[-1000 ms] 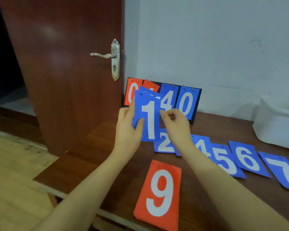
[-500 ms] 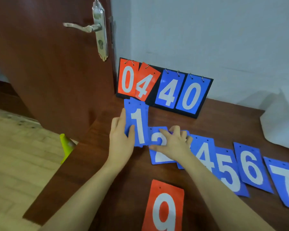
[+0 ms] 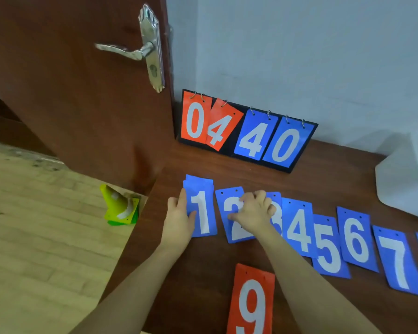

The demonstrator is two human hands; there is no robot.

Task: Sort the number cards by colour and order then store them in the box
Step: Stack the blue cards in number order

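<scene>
Table: you are working at a dark wooden tabletop (image 3: 203, 273) that meets a pale wall, with a brown door (image 3: 70, 92) standing open to your left.
Box: the white container (image 3: 401, 179) at the far right edge looks like the storage box; I see no card in it, though most of it is out of frame.
Scoreboard: a black flip stand (image 3: 247, 131) leans at the wall showing red 0 and 4, then blue 4 and 0, hung on rings. The red 4 hangs crooked.
Blue row: your blue cards lie face up in order from 1 to 7, overlapping a little, and a sliver of another blue card shows at the right frame edge.
Red card: one red 9 (image 3: 251, 300) lies alone near you, below the row.
Blue 1: this card (image 3: 203, 208) rests at the left end of the row with another blue card's edge peeking out beneath it.
Left hand: your left hand (image 3: 179, 220) holds the 1 by its left edge, thumb on its face.
Right hand: your right hand (image 3: 253, 213) rests with curled fingers on the blue 2 (image 3: 234, 213), covering part of the 3; whether it pinches the card I cannot tell.
Cone: a yellow-green cone (image 3: 121, 206) sits on the floor.
Progress: my judgement is that the blue sequence is well along, red sorting is barely begun, and boxing is not yet started.
</scene>
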